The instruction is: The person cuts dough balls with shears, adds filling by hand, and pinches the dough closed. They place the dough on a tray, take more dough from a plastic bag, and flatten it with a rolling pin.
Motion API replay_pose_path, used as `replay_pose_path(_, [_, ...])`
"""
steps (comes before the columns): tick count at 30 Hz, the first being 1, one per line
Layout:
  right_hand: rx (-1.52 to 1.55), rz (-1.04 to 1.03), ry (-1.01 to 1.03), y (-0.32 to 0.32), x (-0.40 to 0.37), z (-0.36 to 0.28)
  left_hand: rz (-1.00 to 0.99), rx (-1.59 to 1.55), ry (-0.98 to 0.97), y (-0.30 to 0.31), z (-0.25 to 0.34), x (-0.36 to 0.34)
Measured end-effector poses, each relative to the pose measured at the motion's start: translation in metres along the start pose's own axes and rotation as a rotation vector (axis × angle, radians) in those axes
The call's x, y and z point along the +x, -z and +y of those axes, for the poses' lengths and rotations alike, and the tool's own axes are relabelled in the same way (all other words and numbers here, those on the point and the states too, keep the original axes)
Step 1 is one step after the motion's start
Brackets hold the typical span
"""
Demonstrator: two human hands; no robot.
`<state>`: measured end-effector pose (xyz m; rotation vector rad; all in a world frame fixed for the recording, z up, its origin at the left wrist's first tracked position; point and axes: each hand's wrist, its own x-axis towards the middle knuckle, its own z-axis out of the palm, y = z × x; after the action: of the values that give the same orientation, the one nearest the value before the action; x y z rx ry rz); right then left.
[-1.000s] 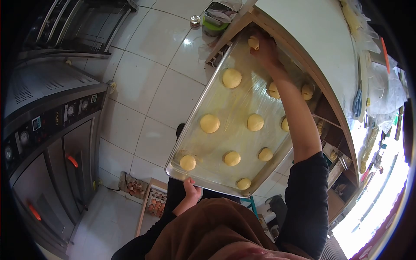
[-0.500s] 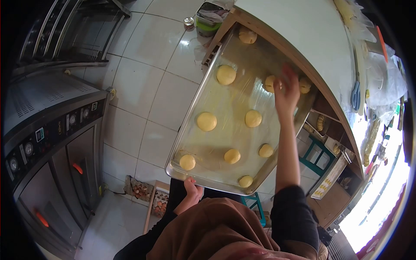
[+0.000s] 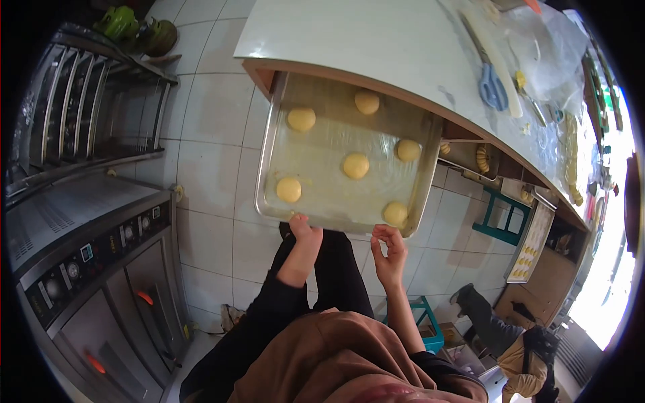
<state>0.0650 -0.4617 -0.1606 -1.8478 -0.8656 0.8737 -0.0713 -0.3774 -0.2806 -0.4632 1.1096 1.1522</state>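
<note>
A: Tray status?
B: Tray (image 3: 316, 158) sits level. Its far edge is tucked under the counter (image 3: 336, 33) lip at 12 o'clock and its near edge hangs out over the tiled floor (image 3: 215, 168). Six dough balls (image 3: 355, 165) show on it, spaced apart, none touching. The one at 5 o'clock sits right by the near rim.
A: Hands?
B: Left hand (image 3: 304, 232) is at 6 o'clock of the tray, thumb over the near rim, pinching it. Right hand (image 3: 390, 250) is at 5 o'clock, just under the near right corner, fingers loosely curled, holding nothing. Can't tell if its fingertips touch the rim.
A: Step?
B: My read: tray travel along the slot under the counter, partway in. It looks like a one-handed load, cantilevered off the left grip.
A: Next move needs?
B: A second grip on the near right corner, then straight, level travel along the 12–6 line. With any tilt I'd expect the balls to slide on the glossy tray floor. With skew, the side rim likely binds on the counter frame at 3 o'clock.
A: Surroundings?
B: Oven (image 3: 101, 262) at 8 o'clock and rack (image 3: 87, 114) at 10 o'clock, both well apart from the tray. Scissors (image 3: 492, 87) on the counter at 2 o'clock. Teal stool (image 3: 497, 215) at 4 o'clock, below the counter. Another person (image 3: 497, 329) is low at 5 o'clock, far from both hands.
</note>
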Motion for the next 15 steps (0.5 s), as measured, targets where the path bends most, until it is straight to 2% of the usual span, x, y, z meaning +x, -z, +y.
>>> replay_pose_path(2, [0.023,0.055,0.006,0.011,-0.005,0.007,-0.025,0.006,-0.013,-0.032,-0.003,0.015])
replay_pose_path(5, [0.046,0.085,-0.068,0.032,-0.011,0.005,0.078,0.018,0.004,-0.074,-0.009,0.047])
replay_pose_path(9, [-0.026,-0.013,-0.251,0.064,-0.011,-0.016,-0.057,0.052,-0.009,-0.111,-0.017,0.096])
replay_pose_path(11, [-0.037,-0.028,-0.15,0.067,-0.008,-0.007,-0.108,0.077,-0.001,-0.129,-0.019,0.124])
replay_pose_path(12, [-0.045,-0.036,-0.102,0.068,-0.006,-0.007,-0.085,0.131,0.085,-0.145,-0.015,0.114])
replay_pose_path(13, [-0.079,-0.134,-0.061,0.067,0.0,-0.021,-0.059,0.187,0.171,-0.159,-0.011,0.099])
replay_pose_path(14, [0.007,-0.183,0.028,0.059,0.004,-0.037,-0.028,0.242,0.255,-0.169,-0.006,0.082])
replay_pose_path(15, [0.091,-0.235,0.116,0.047,0.007,-0.06,-0.131,0.463,0.266,-0.168,0.003,0.074])
